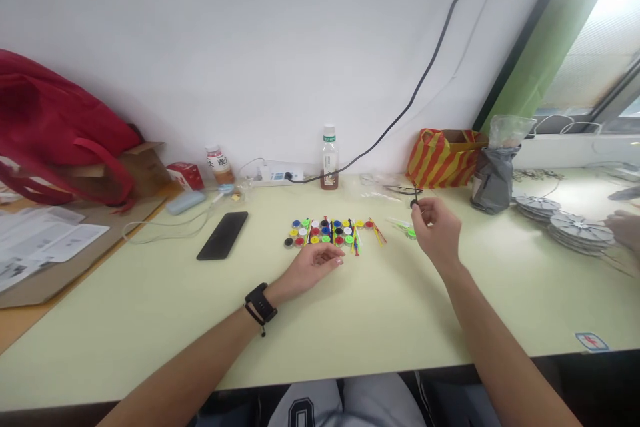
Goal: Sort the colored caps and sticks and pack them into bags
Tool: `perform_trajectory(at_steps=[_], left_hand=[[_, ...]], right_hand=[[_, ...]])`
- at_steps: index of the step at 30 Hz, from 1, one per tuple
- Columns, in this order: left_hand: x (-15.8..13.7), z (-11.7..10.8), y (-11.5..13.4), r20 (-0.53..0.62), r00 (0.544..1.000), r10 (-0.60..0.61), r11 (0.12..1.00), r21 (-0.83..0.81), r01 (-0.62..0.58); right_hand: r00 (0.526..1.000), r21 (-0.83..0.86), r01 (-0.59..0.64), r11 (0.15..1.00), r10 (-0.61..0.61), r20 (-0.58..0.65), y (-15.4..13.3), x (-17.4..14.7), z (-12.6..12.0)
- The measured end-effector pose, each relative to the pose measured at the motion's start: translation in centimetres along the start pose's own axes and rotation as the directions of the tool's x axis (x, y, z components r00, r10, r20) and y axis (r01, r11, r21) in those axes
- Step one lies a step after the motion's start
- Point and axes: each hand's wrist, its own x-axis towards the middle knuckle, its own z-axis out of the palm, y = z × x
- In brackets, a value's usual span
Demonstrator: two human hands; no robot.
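My right hand (pixel 438 230) is raised over the right part of the table, with its thumb and fingers pinching a small black piece (pixel 414 200) that looks like a disc with a thin stick. Just left of it, a green disc (pixel 411 233) lies with pale green sticks. My left hand (pixel 317 263) rests at the front edge of the coloured discs, fingers loosely curled, with nothing visible in it. These small round discs (pixel 315 231), in several colours, lie in rows. Thin coloured plastic sticks (pixel 355 238) lie among them, and a few more (pixel 379 232) sit to the right.
A black phone (pixel 223 235) lies to the left. Against the wall stand a power strip (pixel 280 173), a bottle (pixel 329 159) and a striped bag (pixel 440 155). Stacked grey discs (pixel 581 232) are at the right, beside another person's hand (pixel 625 227). A black cable (pixel 400 113) hangs down the wall.
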Motion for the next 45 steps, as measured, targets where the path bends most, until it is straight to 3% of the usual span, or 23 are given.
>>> perform_trajectory(at_steps=[1, 3, 5, 14, 21, 27, 33, 36, 39, 45], left_hand=[[0.0, 0.0, 0.0, 0.007, 1.0, 0.001, 1.0, 0.007, -0.001], [0.0, -0.1, 0.0, 0.017, 1.0, 0.01, 1.0, 0.014, -0.01], [0.0, -0.2, -0.2, 0.021, 1.0, 0.017, 1.0, 0.022, -0.018], [0.1, -0.3, -0.6, 0.044, 0.998, 0.038, 0.998, 0.056, -0.04], [0.2, -0.3, -0.6, 0.043, 0.998, 0.046, 0.996, 0.075, -0.049], [0.0, -0.2, 0.0, 0.042, 0.998, 0.053, 0.992, 0.108, -0.058], [0.0, -0.2, 0.0, 0.045, 0.997, 0.063, 0.992, 0.103, -0.068], [0.0, -0.2, 0.0, 0.044, 0.997, 0.063, 0.993, 0.097, -0.067], [0.0, -0.2, 0.0, 0.045, 0.997, 0.06, 0.993, 0.097, -0.064], [-0.1, -0.3, 0.0, 0.051, 0.997, 0.057, 0.993, 0.102, -0.062]], right_hand=[[0.988, -0.078, -0.022, 0.997, 0.034, 0.149, 0.6, 0.0, 0.1], [0.903, -0.21, -0.018, 0.978, 0.106, 0.416, 1.6, -0.1, 0.5], [0.845, -0.263, -0.001, 0.965, 0.141, 0.516, 2.4, -0.3, 0.9], [0.829, -0.376, -0.012, 0.927, 0.219, 0.514, 3.2, -0.3, 2.1], [0.871, -0.428, -0.002, 0.904, 0.212, 0.443, 3.5, 0.4, 2.7], [0.915, -0.438, 0.043, 0.898, 0.141, 0.379, 2.1, -0.4, 2.4], [0.821, -0.444, 0.156, 0.882, 0.135, 0.555, 0.1, -1.8, 3.6], [0.808, -0.472, 0.163, 0.866, 0.158, 0.567, -0.1, -2.0, 4.0], [0.828, -0.472, 0.124, 0.873, 0.172, 0.535, 0.3, -1.8, 3.8], [0.891, -0.267, 0.025, 0.963, 0.099, 0.442, 1.3, -1.1, 3.4]])
